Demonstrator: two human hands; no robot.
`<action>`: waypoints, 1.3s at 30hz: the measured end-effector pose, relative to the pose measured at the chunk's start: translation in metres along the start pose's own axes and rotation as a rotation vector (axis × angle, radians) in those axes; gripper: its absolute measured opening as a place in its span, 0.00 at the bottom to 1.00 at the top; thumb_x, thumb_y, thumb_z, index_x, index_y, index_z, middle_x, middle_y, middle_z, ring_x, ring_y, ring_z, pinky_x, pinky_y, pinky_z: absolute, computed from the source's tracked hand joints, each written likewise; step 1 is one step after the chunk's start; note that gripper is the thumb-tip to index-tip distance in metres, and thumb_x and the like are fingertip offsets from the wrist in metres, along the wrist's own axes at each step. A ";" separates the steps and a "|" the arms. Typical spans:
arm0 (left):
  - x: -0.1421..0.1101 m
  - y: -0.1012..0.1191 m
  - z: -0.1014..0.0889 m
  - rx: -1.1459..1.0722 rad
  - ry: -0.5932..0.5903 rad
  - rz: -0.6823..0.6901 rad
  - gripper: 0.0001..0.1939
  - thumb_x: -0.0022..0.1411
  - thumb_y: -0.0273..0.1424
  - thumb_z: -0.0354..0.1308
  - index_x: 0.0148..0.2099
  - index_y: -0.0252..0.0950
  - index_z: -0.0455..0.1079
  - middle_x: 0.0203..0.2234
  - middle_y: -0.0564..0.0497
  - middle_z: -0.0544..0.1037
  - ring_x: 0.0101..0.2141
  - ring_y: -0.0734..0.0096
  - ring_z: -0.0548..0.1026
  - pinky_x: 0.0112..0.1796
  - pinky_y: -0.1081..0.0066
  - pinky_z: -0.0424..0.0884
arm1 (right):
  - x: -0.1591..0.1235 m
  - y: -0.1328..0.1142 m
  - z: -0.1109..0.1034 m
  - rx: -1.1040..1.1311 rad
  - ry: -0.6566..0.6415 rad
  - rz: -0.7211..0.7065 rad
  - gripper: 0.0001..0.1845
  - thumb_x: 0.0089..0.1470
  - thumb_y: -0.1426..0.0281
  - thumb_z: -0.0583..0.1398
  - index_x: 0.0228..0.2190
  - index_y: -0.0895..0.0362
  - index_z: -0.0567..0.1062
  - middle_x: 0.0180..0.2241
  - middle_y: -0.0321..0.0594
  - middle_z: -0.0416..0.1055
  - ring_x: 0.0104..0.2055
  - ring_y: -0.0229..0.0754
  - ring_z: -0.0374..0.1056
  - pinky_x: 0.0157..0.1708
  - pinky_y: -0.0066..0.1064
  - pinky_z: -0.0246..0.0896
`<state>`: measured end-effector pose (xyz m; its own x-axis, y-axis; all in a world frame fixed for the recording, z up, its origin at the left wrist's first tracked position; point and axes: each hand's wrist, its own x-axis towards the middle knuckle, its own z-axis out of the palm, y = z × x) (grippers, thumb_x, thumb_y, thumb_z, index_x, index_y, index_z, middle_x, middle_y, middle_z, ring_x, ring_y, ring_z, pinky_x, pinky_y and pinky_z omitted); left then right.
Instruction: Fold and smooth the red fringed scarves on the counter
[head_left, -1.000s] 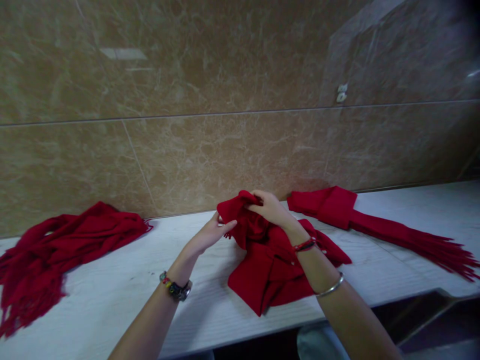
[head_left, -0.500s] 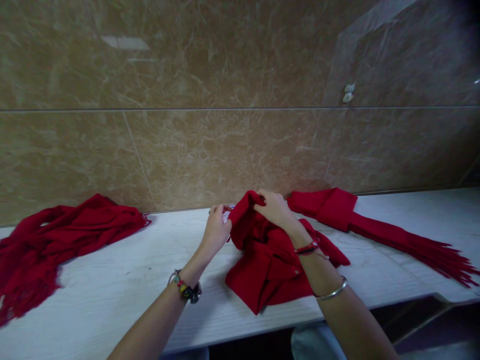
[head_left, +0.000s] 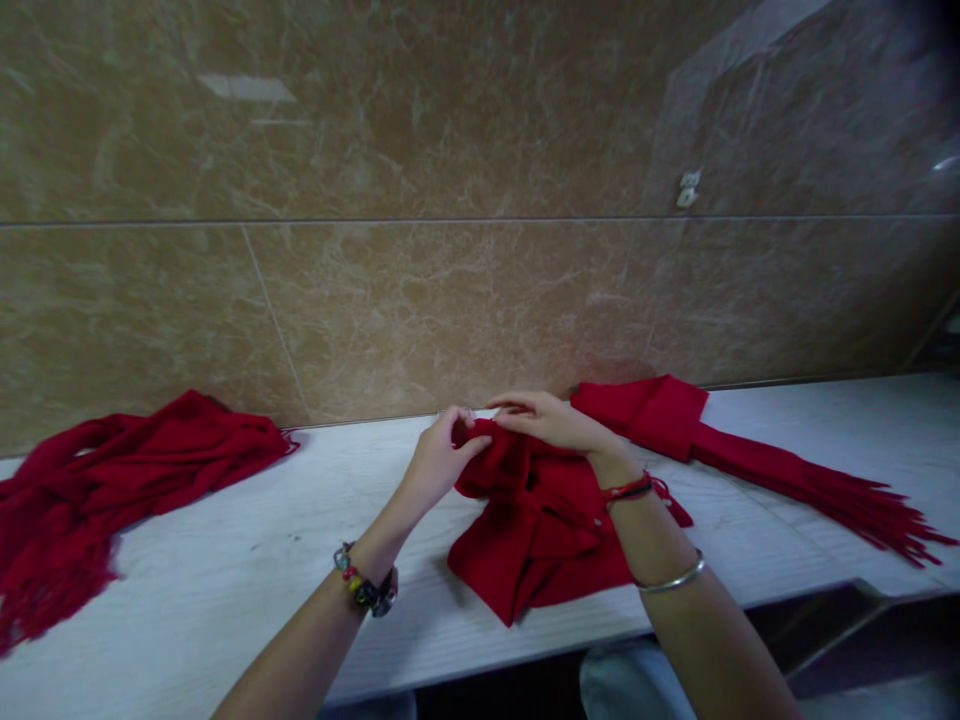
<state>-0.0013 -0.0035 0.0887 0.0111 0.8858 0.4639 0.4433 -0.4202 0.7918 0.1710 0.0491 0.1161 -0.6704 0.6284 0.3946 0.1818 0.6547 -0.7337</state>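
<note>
A bunched red scarf [head_left: 517, 570] lies on the white counter in front of me, its far part raised into a fold. My left hand [head_left: 442, 460] is curled round the far left edge of that fold, thumb on the near side, so it grips the cloth. Stretched across the top of the same fold is my right hand [head_left: 551, 422], fingers extended to the left and close to the left fingertips. Its palm rests over the cloth, and part of its underside is hidden. A small piece of fringe shows right of my right wrist.
A loose, crumpled red scarf [head_left: 165, 460] lies at the left on the counter [head_left: 277, 580]. At the right, against the brown marbled wall [head_left: 420, 300], is a knotted red scarf [head_left: 652, 415] with its fringed tail spread out. The counter's front edge runs close to me.
The raised fold has come down lower. My right hand has let its grip loosen and stretched its fingers leftward over the top, while my left thumb has moved onto the cloth's near side.
</note>
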 end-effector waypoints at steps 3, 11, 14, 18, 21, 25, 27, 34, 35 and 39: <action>0.001 -0.001 -0.004 0.062 0.059 -0.006 0.10 0.46 0.29 0.59 0.26 0.36 0.59 0.21 0.58 0.66 0.24 0.76 0.65 0.28 0.75 0.62 | -0.002 0.010 -0.001 0.005 -0.151 0.077 0.17 0.44 0.67 0.59 0.39 0.57 0.73 0.28 0.36 0.72 0.29 0.36 0.66 0.31 0.27 0.61; 0.004 -0.022 -0.001 -0.049 -0.115 -0.114 0.12 0.42 0.28 0.61 0.28 0.36 0.59 0.21 0.58 0.68 0.24 0.75 0.68 0.27 0.74 0.64 | 0.004 0.017 -0.002 -0.307 0.118 0.056 0.17 0.44 0.75 0.53 0.36 0.57 0.75 0.24 0.33 0.68 0.24 0.33 0.60 0.28 0.26 0.55; 0.003 -0.023 -0.001 -0.030 -0.099 -0.137 0.09 0.44 0.27 0.58 0.28 0.36 0.59 0.20 0.57 0.69 0.23 0.75 0.68 0.26 0.74 0.63 | 0.003 0.016 -0.001 -0.239 0.039 0.078 0.20 0.43 0.76 0.54 0.41 0.56 0.73 0.21 0.30 0.66 0.22 0.32 0.59 0.24 0.24 0.54; 0.002 -0.010 -0.007 0.016 -0.052 -0.009 0.05 0.45 0.25 0.54 0.28 0.36 0.61 0.22 0.56 0.69 0.25 0.75 0.69 0.28 0.74 0.64 | -0.004 0.009 0.001 0.016 -0.258 0.117 0.16 0.47 0.68 0.57 0.40 0.55 0.72 0.17 0.28 0.64 0.18 0.32 0.58 0.18 0.22 0.51; 0.001 -0.004 -0.012 0.093 -0.087 0.071 0.06 0.44 0.23 0.53 0.27 0.36 0.61 0.22 0.56 0.70 0.25 0.75 0.69 0.29 0.74 0.64 | -0.007 0.005 0.004 0.138 -0.420 0.189 0.10 0.48 0.64 0.56 0.29 0.57 0.72 0.15 0.28 0.64 0.16 0.32 0.59 0.16 0.22 0.51; 0.001 -0.011 -0.016 0.153 -0.106 0.040 0.06 0.43 0.23 0.54 0.26 0.36 0.62 0.20 0.58 0.68 0.23 0.75 0.67 0.25 0.76 0.62 | -0.003 0.004 0.007 0.025 -0.397 0.163 0.08 0.47 0.65 0.57 0.23 0.57 0.68 0.16 0.28 0.62 0.18 0.32 0.59 0.20 0.24 0.53; 0.000 -0.019 -0.016 0.137 -0.148 -0.025 0.05 0.43 0.25 0.56 0.27 0.36 0.63 0.19 0.57 0.69 0.22 0.74 0.68 0.24 0.75 0.62 | 0.002 0.005 0.008 -0.077 -0.167 0.048 0.08 0.45 0.65 0.57 0.22 0.57 0.68 0.21 0.31 0.65 0.25 0.34 0.61 0.27 0.26 0.56; 0.002 -0.030 -0.007 -0.055 -0.296 -0.046 0.07 0.52 0.33 0.52 0.26 0.35 0.64 0.21 0.54 0.70 0.25 0.72 0.67 0.29 0.72 0.65 | 0.011 0.013 0.013 0.196 0.290 0.019 0.14 0.43 0.59 0.57 0.20 0.55 0.61 0.20 0.31 0.61 0.25 0.35 0.58 0.28 0.27 0.55; 0.004 -0.029 -0.009 -0.095 -0.261 -0.055 0.08 0.53 0.34 0.50 0.27 0.35 0.63 0.21 0.54 0.69 0.25 0.73 0.66 0.29 0.73 0.64 | 0.012 0.015 0.014 0.246 0.356 0.025 0.15 0.42 0.58 0.58 0.20 0.55 0.59 0.19 0.30 0.60 0.24 0.35 0.58 0.26 0.27 0.54; 0.011 -0.018 -0.029 -0.104 -0.130 -0.039 0.12 0.54 0.38 0.48 0.25 0.36 0.61 0.20 0.57 0.65 0.25 0.75 0.64 0.29 0.75 0.62 | 0.012 0.022 0.008 0.156 0.546 -0.043 0.15 0.42 0.60 0.59 0.21 0.54 0.59 0.19 0.30 0.59 0.23 0.35 0.57 0.25 0.26 0.53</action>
<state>-0.0351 0.0085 0.0909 0.1147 0.9170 0.3820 0.3506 -0.3971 0.8482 0.1611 0.0678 0.1002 -0.1980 0.7561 0.6238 0.0265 0.6403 -0.7676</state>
